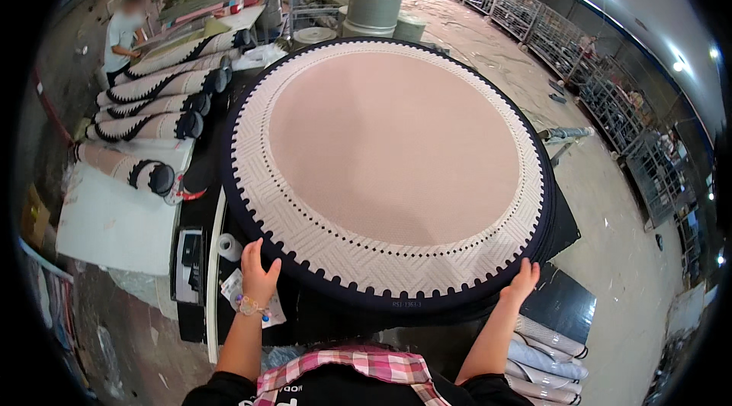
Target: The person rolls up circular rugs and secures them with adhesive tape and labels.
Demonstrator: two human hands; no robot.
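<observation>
A big round rug (396, 147) lies flat in front of me, with a pink-beige middle, a cream patterned band and a scalloped navy border. Layered navy edges beneath it at the right suggest a stack of such rugs. My left hand (261, 276) is at the near left edge, thumb and fingers apart, beside the navy rim. At the near right edge is my right hand (522, 282), its fingers extended along the rim and its thumb apart. Neither hand visibly grips the rug. A beaded bracelet (252, 308) circles my left wrist.
Rolled rugs (149, 105) lie along the left beside a white board (114, 211). A small roll (229, 247) and a black device (190, 265) sit near my left hand. Wrapped rolls (545, 364) lie at lower right. A person (124, 36) stands far left; metal cages (526, 17) line the right.
</observation>
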